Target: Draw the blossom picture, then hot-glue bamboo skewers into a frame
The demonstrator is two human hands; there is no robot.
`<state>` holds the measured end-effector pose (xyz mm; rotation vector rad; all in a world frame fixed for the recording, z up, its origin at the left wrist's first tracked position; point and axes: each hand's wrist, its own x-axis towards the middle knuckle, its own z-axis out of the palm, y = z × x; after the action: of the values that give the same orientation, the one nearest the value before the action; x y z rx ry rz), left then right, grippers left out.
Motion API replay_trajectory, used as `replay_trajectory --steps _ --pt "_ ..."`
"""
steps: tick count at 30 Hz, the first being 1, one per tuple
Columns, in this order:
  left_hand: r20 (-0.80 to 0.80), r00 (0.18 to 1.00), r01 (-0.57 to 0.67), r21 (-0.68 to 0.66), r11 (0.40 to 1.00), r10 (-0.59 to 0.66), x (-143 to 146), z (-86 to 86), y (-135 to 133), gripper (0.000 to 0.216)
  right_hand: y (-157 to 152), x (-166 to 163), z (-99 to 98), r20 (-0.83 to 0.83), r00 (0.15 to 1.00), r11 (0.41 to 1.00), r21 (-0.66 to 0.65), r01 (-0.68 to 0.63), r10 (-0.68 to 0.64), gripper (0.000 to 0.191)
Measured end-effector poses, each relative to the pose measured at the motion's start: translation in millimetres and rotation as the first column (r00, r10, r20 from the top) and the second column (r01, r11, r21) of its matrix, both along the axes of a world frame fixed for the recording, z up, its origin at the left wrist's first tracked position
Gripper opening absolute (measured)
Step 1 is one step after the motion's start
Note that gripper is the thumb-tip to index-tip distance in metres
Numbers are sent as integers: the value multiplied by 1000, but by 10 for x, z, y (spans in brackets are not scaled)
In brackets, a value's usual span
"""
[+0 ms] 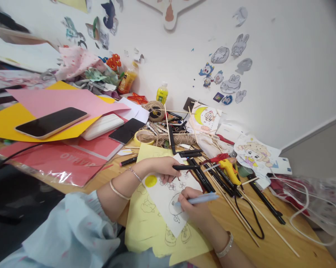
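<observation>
My left hand [165, 168] lies across the upper part of a white sheet [164, 201], its fingers closed on a black marker [188, 168]. Line drawings of flowers, a rounded figure and a filled yellow circle [150, 181] cover that sheet. In my right hand [192, 208], a light blue pen [203, 198] is gripped, slanting up to the right; the hand rests over the rounded figure. Where the pen's tip meets the paper is hard to make out. Beneath the white sheet is a larger yellow paper [137, 234] with outlined drawings, including shoes.
Several black markers [203, 176], thin wooden sticks [276, 229] and a yellow glue gun [229, 171] lie to the right. A twine roll [154, 111] and yellow tape [144, 137] sit behind. Phones [52, 122] and coloured papers [64, 98] are left. A white cable [307, 193] loops at right.
</observation>
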<state>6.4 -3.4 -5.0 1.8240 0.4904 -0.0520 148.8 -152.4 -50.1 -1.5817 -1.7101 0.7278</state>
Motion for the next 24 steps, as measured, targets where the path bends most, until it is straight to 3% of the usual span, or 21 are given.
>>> replay_trajectory --steps 24 --pt "-3 1000 -3 7 1000 3 1 2 -1 17 17 5 -21 0 1000 1000 9 25 -25 28"
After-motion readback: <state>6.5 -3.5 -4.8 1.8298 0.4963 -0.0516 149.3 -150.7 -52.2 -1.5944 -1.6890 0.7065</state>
